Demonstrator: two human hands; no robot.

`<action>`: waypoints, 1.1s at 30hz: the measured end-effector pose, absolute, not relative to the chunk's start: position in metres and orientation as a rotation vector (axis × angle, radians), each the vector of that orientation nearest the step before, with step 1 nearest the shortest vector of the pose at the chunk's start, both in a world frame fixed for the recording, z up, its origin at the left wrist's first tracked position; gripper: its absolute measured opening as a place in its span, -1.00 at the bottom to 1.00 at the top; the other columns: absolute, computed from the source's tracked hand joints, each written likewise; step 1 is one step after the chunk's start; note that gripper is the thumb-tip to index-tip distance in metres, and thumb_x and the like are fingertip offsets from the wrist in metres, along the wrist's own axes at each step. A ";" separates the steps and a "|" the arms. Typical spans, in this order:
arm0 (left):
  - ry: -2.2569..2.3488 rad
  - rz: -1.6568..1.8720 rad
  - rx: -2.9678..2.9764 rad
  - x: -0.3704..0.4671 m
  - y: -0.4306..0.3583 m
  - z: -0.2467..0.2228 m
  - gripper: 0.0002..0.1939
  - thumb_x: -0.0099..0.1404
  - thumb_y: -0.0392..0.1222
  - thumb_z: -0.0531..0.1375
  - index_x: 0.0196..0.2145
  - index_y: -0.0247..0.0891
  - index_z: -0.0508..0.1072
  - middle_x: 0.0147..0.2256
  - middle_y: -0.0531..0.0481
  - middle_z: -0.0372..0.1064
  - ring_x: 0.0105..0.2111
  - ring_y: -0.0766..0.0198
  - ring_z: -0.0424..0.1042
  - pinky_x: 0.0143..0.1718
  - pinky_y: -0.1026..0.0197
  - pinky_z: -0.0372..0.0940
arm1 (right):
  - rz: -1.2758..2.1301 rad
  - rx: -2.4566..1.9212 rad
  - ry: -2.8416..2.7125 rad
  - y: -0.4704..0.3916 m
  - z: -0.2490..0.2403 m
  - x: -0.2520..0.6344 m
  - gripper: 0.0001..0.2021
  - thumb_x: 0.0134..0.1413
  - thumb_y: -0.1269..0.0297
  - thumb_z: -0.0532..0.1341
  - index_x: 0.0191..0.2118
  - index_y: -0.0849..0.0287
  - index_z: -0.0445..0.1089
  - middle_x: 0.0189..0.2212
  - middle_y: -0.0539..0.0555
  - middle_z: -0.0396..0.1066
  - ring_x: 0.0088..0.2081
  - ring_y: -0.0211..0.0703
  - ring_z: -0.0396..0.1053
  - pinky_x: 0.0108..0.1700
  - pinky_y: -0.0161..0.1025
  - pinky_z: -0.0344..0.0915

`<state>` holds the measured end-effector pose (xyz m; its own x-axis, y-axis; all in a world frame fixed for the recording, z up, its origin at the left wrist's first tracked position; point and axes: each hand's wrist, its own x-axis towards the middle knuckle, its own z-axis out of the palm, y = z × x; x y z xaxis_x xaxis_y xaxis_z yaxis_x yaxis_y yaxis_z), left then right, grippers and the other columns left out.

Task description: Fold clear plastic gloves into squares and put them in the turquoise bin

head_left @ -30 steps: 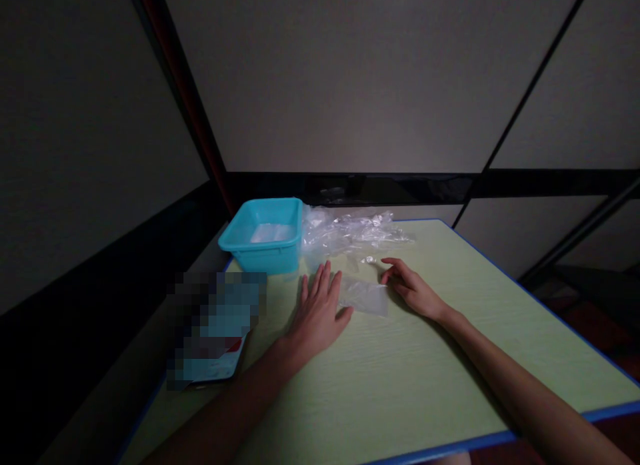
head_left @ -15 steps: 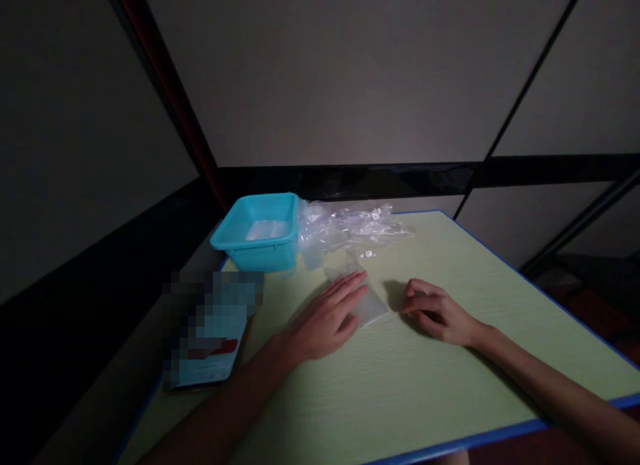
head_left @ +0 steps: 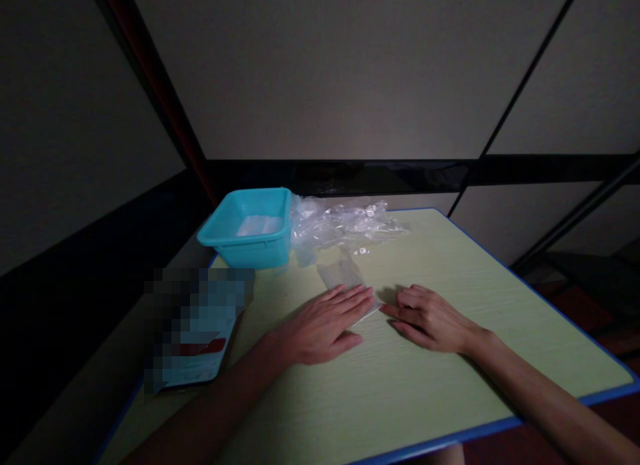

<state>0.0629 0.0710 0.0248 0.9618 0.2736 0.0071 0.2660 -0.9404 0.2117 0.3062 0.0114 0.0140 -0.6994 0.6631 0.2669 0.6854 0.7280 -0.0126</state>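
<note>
A small clear plastic bag (head_left: 343,273) lies flat on the pale green table. My left hand (head_left: 327,325) rests palm down over its near part, fingers stretched out together and thumb apart, hiding much of the film. Just right of it is my right hand (head_left: 430,318). Its index finger points left and touches or nearly touches the bag's right corner, while the other fingers are curled and the thumb stays apart from the index fingertip. I see nothing held in either hand.
A turquoise plastic basin (head_left: 250,251) with whitish flat pieces (head_left: 259,225) inside stands at the back left. Crumpled clear plastic (head_left: 345,221) lies beside it. A phone or tablet (head_left: 205,345), partly blurred out, sits at the left edge. Behind the table (head_left: 450,398) is a panelled wall.
My left hand has shifted toward me and right over the bag's near edge. My right hand has moved left, its index finger now extended to the bag's corner. The view has shifted slightly.
</note>
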 end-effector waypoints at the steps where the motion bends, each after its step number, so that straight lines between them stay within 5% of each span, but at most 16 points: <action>1: 0.394 0.055 2.902 0.063 0.071 0.025 -0.41 0.34 -0.03 -0.07 0.23 -0.29 -0.16 0.26 -0.07 -0.32 0.24 0.23 -0.33 0.21 0.07 -0.31 | -0.122 -1.084 -2.680 0.011 0.014 0.306 -0.67 0.20 0.27 -0.05 -0.04 0.28 0.32 -0.42 0.11 0.27 -0.34 -0.13 0.18 -0.28 -0.17 0.12; 33: 0.475 0.007 2.924 0.068 0.071 0.026 -0.41 0.33 0.02 -0.06 0.22 -0.24 -0.11 0.25 -0.08 -0.27 0.24 0.19 -0.30 0.21 0.06 -0.31 | -0.139 -1.138 -2.638 0.012 0.018 0.305 -0.64 0.22 0.21 -0.07 -0.02 0.27 0.31 -0.43 0.11 0.29 -0.37 -0.15 0.22 -0.30 -0.19 0.12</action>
<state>0.0676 0.0707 0.0263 0.9489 0.3146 -0.0243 0.3138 -0.9328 0.1770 0.3052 0.0117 0.0177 -0.6577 0.7001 0.2780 0.7255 0.6881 -0.0162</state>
